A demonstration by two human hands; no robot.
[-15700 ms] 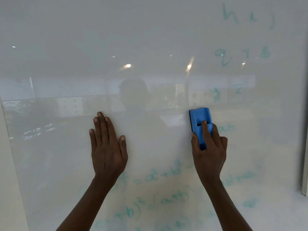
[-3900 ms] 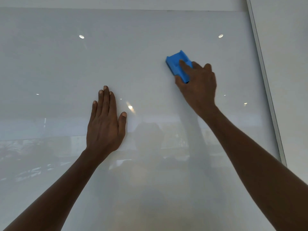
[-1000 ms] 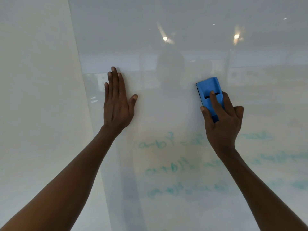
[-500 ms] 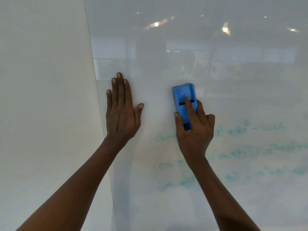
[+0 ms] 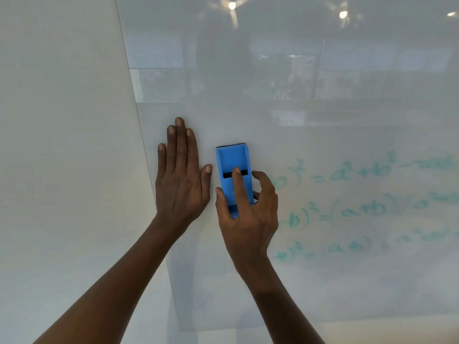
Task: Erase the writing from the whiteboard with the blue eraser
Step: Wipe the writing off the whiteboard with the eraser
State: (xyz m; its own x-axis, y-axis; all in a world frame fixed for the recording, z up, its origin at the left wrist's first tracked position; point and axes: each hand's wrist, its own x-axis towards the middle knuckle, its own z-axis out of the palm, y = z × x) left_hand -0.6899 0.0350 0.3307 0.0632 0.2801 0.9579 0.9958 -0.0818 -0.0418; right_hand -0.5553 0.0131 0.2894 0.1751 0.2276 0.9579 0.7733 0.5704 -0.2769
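The blue eraser [image 5: 233, 162] stands upright against the glossy whiteboard [image 5: 323, 115], near the board's left edge. My right hand [image 5: 248, 217] grips its lower half, index finger laid along its back, thumb on its left side. My left hand [image 5: 181, 177] lies flat on the board just left of the eraser, fingers straight and pointing up. Three rows of faint teal formulas [image 5: 360, 209] run to the right of my right hand; their left ends are hidden behind it.
A plain cream wall [image 5: 62, 145] adjoins the board's left edge [image 5: 139, 120]. The board's bottom edge [image 5: 248, 328] shows low in view. Ceiling lights and room reflections glare across the upper board.
My right hand has slid the eraser leftward until it sits next to my left thumb. The formula beginnings left of the eraser are wiped away. My left hand stays pressed flat.
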